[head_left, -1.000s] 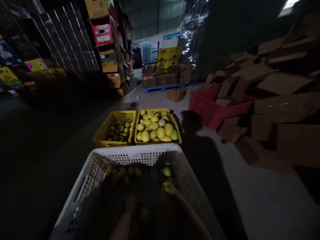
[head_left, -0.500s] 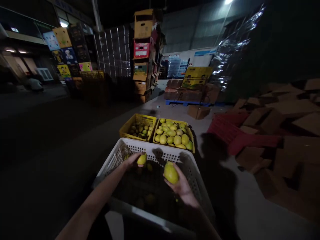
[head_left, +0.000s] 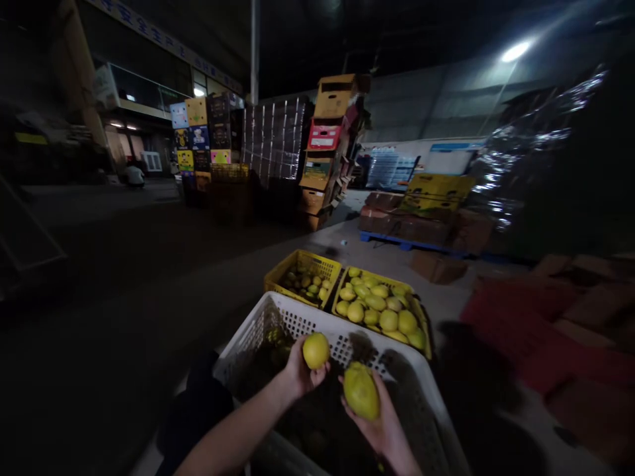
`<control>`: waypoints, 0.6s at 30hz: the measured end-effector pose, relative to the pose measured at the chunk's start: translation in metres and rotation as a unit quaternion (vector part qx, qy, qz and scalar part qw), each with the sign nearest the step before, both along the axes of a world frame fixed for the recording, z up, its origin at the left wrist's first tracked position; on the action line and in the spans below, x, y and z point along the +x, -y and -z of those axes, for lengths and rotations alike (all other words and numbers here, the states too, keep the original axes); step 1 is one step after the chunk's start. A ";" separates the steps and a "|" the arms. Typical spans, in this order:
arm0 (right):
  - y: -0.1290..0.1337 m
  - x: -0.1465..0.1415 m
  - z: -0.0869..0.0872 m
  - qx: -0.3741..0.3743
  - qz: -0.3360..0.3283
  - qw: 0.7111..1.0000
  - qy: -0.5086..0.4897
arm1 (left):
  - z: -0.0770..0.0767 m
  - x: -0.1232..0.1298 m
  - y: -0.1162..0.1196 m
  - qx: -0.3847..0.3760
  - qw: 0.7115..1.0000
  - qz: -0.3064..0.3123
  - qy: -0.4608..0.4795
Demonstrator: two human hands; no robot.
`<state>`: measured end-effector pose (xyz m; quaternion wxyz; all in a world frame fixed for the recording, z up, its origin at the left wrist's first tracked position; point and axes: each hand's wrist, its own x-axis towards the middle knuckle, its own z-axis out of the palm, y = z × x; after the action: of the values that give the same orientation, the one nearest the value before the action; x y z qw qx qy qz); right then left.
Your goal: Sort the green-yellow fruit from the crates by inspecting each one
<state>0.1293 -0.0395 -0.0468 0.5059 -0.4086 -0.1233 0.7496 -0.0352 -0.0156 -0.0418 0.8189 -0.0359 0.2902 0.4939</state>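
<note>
My left hand (head_left: pixel 296 373) is closed round a rounded yellow fruit (head_left: pixel 316 350), held above the white plastic crate (head_left: pixel 317 316). My right hand (head_left: pixel 381 423) grips a larger, somewhat pear-shaped yellow-green fruit (head_left: pixel 361 391), also over the crate. A small gap separates the two fruits. The crate has slotted walls, and its inside is dark, so only a few fruits show at its far left corner. Beyond its far rim stand two yellow crates. The left yellow crate (head_left: pixel 276 283) holds small fruits low down, while the right yellow crate (head_left: pixel 427 324) is heaped with yellow-green fruits.
Red crates (head_left: pixel 520 324) and cardboard lie on the floor to the right. A cardboard box (head_left: pixel 437 266) sits in front of a blue pallet (head_left: pixel 407 245) of cartons. Farther back rises a tall stack of boxes (head_left: pixel 325 139). A person (head_left: pixel 134 174) is far left.
The view has swung left, so the scene sits farther right and lower. My left hand has brought its fruit closer to my right hand. Both hands keep their fruits.
</note>
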 end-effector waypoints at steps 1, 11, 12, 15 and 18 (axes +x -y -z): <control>0.001 -0.001 -0.001 0.007 -0.008 1.000 -0.001 | -0.002 0.002 0.001 0.004 1.000 -0.002 -0.001; -0.001 0.000 0.007 0.054 -0.039 0.997 -0.029 | -0.013 -0.002 0.011 0.028 0.999 -0.025 -0.026; 0.000 0.000 0.006 0.063 -0.039 0.997 -0.031 | -0.014 -0.004 0.012 0.018 0.999 -0.032 -0.017; 0.004 -0.001 0.004 0.077 -0.053 0.995 -0.020 | -0.013 -0.006 0.010 -0.017 0.999 -0.043 0.006; 0.006 -0.001 0.002 0.075 -0.053 0.996 -0.002 | -0.012 -0.003 0.007 -0.017 0.999 -0.038 0.000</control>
<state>0.1279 -0.0455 -0.0489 0.4953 -0.3611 -0.2000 0.7644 -0.0381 -0.0222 -0.0302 0.7988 -0.0610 0.2965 0.5198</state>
